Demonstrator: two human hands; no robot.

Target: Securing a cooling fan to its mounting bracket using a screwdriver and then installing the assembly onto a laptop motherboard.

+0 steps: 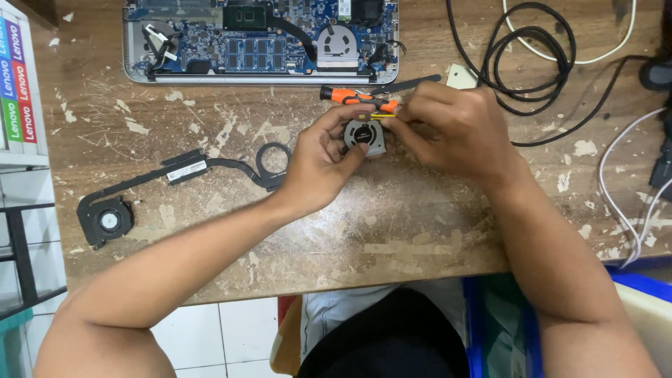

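My left hand [323, 157] holds a small grey cooling fan [364, 135] just above the worn wooden table [392, 231]. My right hand [455, 126] grips a thin yellow-tipped tool [381, 116] whose end touches the fan's top edge. An orange-handled screwdriver [350, 96] lies on the table right behind the fan. Further back sits an opened laptop [260, 42] with its circuit board and built-in fan exposed.
A black fan with a heat pipe assembly [175, 183] lies on the table's left part. Coiled black cables [539, 56] and white cables [616, 189] lie to the right. Boxes [17, 77] stand at the left edge. A blue bin [630, 294] sits below the table's right.
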